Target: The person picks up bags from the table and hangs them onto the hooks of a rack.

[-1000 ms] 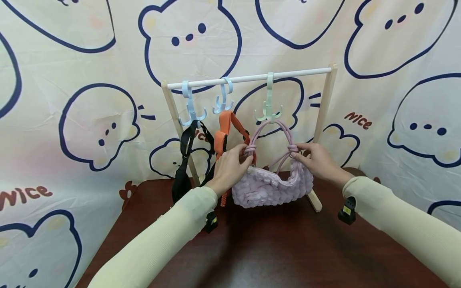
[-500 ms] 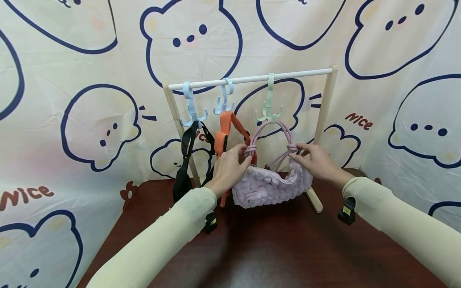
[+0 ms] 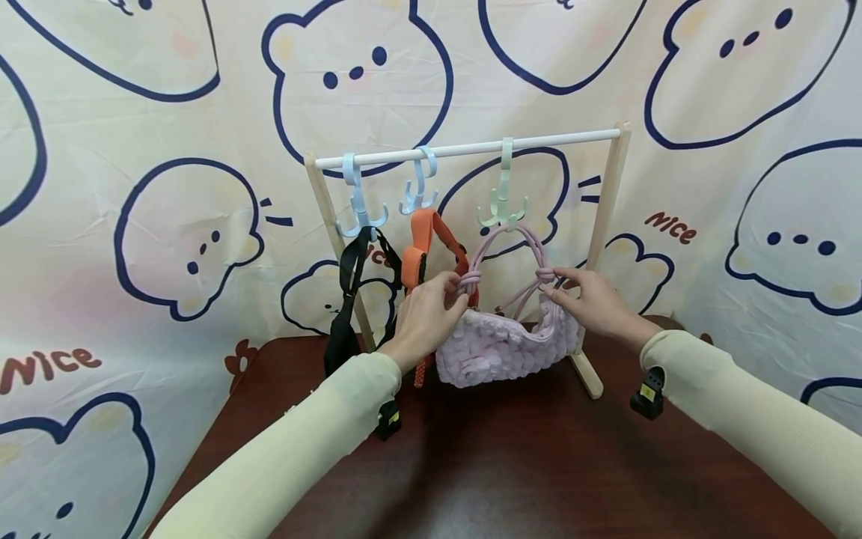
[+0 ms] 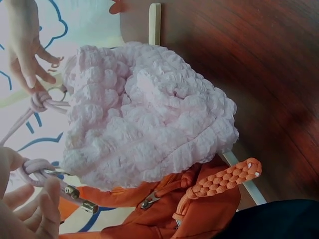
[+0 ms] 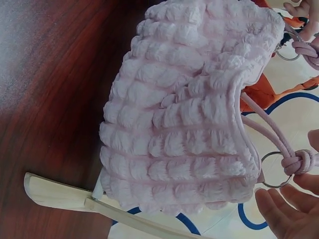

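Note:
A pale pink, puffy-textured handbag (image 3: 505,348) hangs by its looped cord handle (image 3: 508,230) from a green hook (image 3: 501,198). My left hand (image 3: 427,314) pinches the handle's knot on the left side, which shows closer in the left wrist view as a cord knot (image 4: 36,172) with metal-tipped ends. The right hand (image 3: 592,299) holds the handle at its right knot (image 5: 299,162), beside a metal ring (image 5: 275,170). Behind the left hand hangs an orange bag (image 4: 164,209) with a braided zip pull (image 4: 219,181), largely hidden in the head view.
The rack's white bar (image 3: 465,150) rests on wooden posts (image 3: 609,195), one with a foot (image 3: 587,376) on the brown table (image 3: 512,464). Two blue hooks (image 3: 360,202) hang at its left. A black bag (image 3: 342,337) hangs leftmost, and a printed cloth (image 3: 188,127) forms the backdrop.
The pink handbag's lower body has swung slightly, its right end shifting a little to the left. Both hands stay at the handle knots, with the left forearm slightly shifted left.

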Available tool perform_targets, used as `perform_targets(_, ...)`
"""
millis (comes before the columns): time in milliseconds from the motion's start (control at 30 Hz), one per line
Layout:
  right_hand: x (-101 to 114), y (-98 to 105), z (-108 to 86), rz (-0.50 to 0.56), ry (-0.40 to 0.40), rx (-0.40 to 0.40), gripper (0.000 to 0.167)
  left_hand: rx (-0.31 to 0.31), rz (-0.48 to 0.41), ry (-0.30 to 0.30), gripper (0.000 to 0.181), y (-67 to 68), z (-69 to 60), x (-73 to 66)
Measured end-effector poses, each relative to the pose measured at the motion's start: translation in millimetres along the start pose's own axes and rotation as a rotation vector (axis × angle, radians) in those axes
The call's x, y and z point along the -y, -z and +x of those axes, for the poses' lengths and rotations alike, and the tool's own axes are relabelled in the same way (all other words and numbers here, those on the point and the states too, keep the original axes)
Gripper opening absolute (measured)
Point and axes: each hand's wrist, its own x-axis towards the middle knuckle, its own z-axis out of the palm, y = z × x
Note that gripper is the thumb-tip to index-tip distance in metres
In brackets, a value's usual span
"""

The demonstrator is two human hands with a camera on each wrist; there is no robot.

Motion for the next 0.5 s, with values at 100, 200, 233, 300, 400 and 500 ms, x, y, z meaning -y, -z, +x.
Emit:
perform_targets(100,0.0,0.5,0.1,0.012,-0.009,0.000,0.057,-0.013,0.002,-0.001,0.030,0.6,-1.8,-0.1)
perform_targets(200,0.5,1.6,-0.1,0.021,-0.007,-0.007,0.056,-0.022,0.005,-0.007,0.029,2.1,-2.6,0.8)
perform_targets(233,0.6,2.2,-0.2,0.024,-0.007,-0.008,0.056,-0.020,0.006,-0.010,0.028,2.8,-3.0,1.2)
perform_targets(300,0.7,3.6,-0.6,0.029,-0.005,-0.009,0.054,-0.014,0.007,-0.017,0.029,4.3,-3.9,2.1)
perform_targets(400,2.3,5.4,-1.5,0.042,-0.004,-0.014,0.051,-0.004,0.004,-0.024,0.031,6.5,-6.6,3.4)
perform_targets(500,3.3,6.0,-2.7,0.049,0.012,-0.033,0.046,-0.005,-0.008,-0.025,0.033,8.7,-10.2,5.1)
